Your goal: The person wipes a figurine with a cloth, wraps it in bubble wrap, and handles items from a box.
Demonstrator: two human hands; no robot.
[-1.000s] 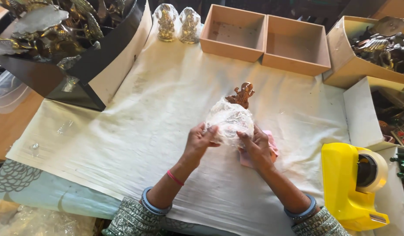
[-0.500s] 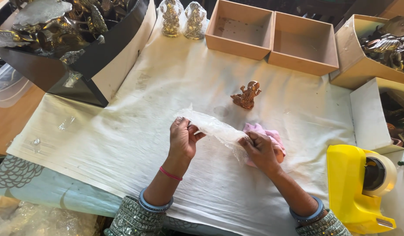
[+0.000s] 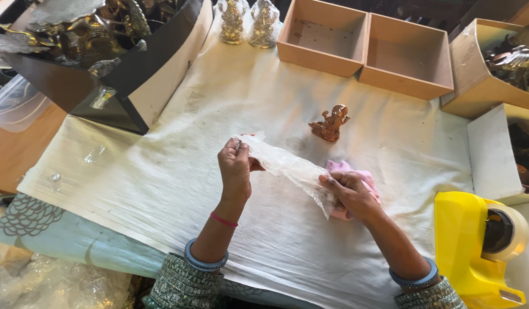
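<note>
My left hand (image 3: 237, 166) pinches one end of a clear crinkled plastic bag (image 3: 287, 167) and holds it up above the white cloth (image 3: 161, 171). My right hand (image 3: 349, 193) grips the bag's other end, resting over a pink cloth (image 3: 364, 178). The bag is stretched between both hands. A small copper-coloured figurine (image 3: 329, 123) lies on the white cloth just beyond the bag, apart from both hands.
Two empty wooden boxes (image 3: 367, 48) stand at the back. Two wrapped golden figurines (image 3: 247, 23) sit to their left. A black box with metal figurines (image 3: 92, 46) is at the far left. A yellow tape dispenser (image 3: 476, 246) stands at the right, cardboard boxes (image 3: 493, 74) behind it.
A second ago both hands held the bag around the copper figurine. The figurine now lies bare on the cloth, and my hands have pulled the empty bag out flat between them.
</note>
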